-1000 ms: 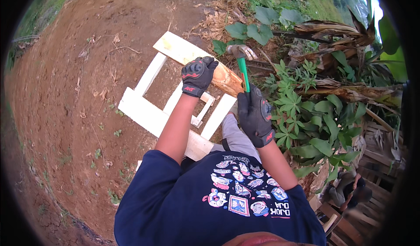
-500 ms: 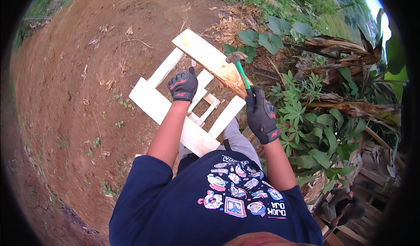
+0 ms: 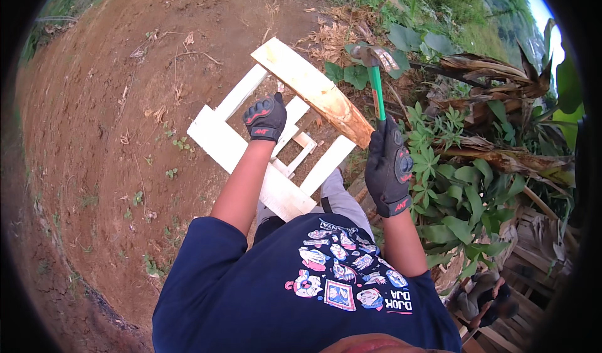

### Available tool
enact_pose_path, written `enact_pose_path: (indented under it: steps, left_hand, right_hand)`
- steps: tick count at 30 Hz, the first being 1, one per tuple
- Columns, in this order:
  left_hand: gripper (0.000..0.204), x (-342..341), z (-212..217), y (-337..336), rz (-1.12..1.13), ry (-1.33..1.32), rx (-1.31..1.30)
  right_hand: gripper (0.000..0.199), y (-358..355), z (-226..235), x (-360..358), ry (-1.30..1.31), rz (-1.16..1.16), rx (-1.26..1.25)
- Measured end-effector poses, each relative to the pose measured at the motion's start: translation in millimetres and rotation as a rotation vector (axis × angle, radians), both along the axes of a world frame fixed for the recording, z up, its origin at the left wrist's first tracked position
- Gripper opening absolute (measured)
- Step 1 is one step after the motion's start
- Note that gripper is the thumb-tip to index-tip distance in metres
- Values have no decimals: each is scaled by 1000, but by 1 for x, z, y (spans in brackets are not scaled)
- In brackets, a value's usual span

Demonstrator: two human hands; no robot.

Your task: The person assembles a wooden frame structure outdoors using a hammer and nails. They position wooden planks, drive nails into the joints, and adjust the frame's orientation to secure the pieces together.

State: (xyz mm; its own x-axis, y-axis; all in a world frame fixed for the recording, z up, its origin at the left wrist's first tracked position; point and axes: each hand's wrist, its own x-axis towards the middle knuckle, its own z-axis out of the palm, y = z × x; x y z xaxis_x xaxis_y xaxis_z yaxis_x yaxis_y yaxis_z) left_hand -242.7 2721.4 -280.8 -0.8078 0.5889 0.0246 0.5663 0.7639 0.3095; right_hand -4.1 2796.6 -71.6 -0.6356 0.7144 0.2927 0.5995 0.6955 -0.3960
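Note:
Both my hands wear black work gloves with red marks. My right hand [image 3: 389, 168] is wrapped round the green handle of a claw hammer [image 3: 377, 89], whose metal head points up and away from me, to the right of the wood. My left hand [image 3: 264, 118] is closed in a fist with the thumb on top, over the opening of a pale wooden frame [image 3: 241, 92]; whatever it grips is hidden. A board with a brown, bark-like edge [image 3: 307, 86] lies across the frame's far side, and a wide pale board [image 3: 219, 141] along its near side.
Bare brown soil [image 3: 119, 114] slopes away to the left. Leafy plants [image 3: 458, 190] and dry banana leaves [image 3: 501, 155] crowd the right side. A person [image 3: 486, 299] sits at the lower right beside stacked planks [image 3: 539, 252]. My grey-trousered leg [image 3: 345, 199] is under the frame.
My right hand has moved right with the hammer, and its head has swung from over the far board to beyond the board's right side. My left hand stays closed in nearly the same place.

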Motion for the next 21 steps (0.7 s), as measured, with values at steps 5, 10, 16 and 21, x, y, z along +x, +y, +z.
enact_pose_path:
  steps: [5, 10, 16, 21]
  left_hand:
    - [43, 1, 13, 4, -6, -50, 6]
    - [42, -2, 2, 4, -2, -21, 24]
    - [50, -2, 23, 3, -2, -165, -11]
    - [48, 3, 26, 5, 1, -114, -7]
  right_hand:
    - [36, 1, -45, 10, -55, 36, -6]
    - [34, -2, -24, -4, -60, 34, 0]
    - [39, -17, 10, -3, 110, -162, -158]
    - [37, 7, -63, 19, -256, -30, -63]
